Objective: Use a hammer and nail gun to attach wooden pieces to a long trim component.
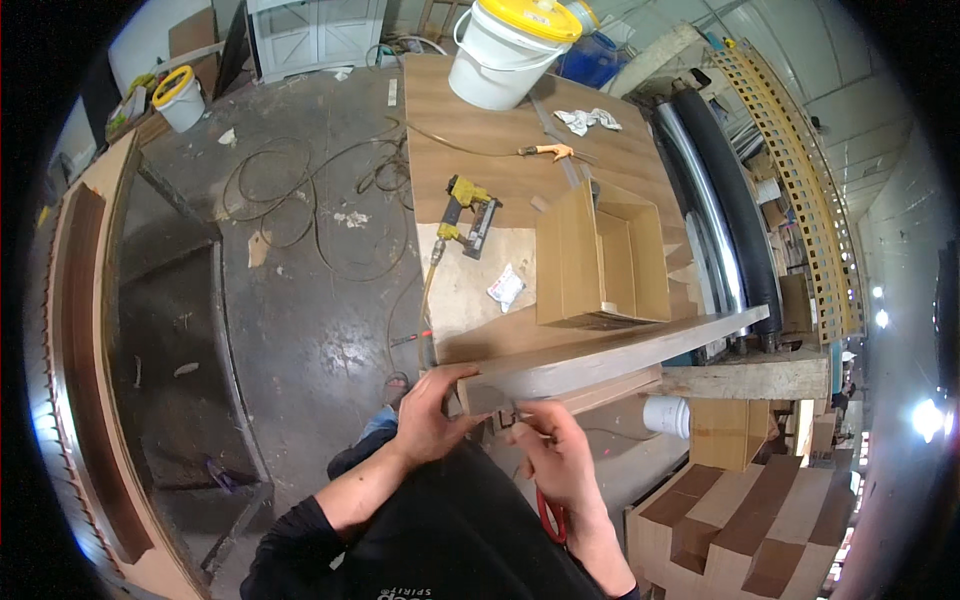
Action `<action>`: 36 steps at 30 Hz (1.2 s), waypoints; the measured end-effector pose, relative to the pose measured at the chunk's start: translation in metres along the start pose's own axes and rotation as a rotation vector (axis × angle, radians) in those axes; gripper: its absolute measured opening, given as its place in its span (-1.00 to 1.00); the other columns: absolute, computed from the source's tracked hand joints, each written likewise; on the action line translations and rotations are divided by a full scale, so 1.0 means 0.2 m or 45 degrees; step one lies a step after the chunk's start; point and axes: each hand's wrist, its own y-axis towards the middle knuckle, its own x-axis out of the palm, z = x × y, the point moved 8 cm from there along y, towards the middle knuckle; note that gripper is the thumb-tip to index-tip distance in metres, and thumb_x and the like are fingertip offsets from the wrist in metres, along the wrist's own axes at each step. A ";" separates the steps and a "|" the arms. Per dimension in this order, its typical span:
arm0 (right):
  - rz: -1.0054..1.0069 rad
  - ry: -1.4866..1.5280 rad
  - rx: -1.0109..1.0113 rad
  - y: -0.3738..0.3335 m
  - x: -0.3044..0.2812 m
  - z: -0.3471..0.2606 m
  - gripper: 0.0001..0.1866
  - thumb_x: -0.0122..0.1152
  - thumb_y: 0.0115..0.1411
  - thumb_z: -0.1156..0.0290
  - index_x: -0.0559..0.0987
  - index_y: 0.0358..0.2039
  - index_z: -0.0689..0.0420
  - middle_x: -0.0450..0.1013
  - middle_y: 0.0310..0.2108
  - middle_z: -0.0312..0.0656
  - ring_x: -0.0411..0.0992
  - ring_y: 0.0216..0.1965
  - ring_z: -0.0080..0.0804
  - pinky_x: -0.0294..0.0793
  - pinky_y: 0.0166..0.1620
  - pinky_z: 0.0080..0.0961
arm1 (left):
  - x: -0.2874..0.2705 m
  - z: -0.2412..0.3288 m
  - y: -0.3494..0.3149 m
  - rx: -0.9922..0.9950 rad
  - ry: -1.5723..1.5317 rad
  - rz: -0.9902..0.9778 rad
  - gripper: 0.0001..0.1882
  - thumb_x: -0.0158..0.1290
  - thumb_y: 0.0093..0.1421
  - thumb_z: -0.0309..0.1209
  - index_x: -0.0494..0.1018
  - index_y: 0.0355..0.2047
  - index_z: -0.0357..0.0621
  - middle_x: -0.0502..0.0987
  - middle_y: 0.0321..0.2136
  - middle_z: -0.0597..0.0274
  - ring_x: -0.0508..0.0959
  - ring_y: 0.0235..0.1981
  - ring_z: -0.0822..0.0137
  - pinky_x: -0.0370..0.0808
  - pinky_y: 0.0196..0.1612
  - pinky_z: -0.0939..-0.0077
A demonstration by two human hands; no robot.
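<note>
A long grey wooden board (600, 358) stands on edge along the near side of the bench. My left hand (430, 415) grips its left end, fingers over the top and thumb on the near side. Close by, my right hand (555, 450) is closed around a hand tool whose red handle (550, 518) shows below the palm. Its dark metal tip (508, 414) is at the board's end, and the tool's exact kind is mostly hidden by my fingers. Behind the board lies a yellow and black air nailer (465, 212) with its hose attached.
An open cardboard box (570, 255), an air blow gun (550, 152), and a white bucket with yellow lid (510, 60) are on the wooden bench top (450, 100). Steel and black rollers (710, 210) run along the right. Hoses (315, 190) coil on the floor. Stacked cartons (740, 520) stand lower right.
</note>
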 end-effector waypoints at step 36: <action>0.098 -0.432 -0.257 -0.03 0.10 -0.16 -0.73 0.23 0.30 0.50 0.55 0.00 0.24 0.60 -0.34 -0.13 0.46 -0.41 -0.62 0.46 -0.35 -0.61 | 0.01 0.01 -0.03 -0.083 0.003 0.096 -0.33 0.41 -0.10 -0.44 0.47 0.08 -0.08 0.56 -0.03 0.04 0.57 0.02 -0.01 0.53 0.02 0.25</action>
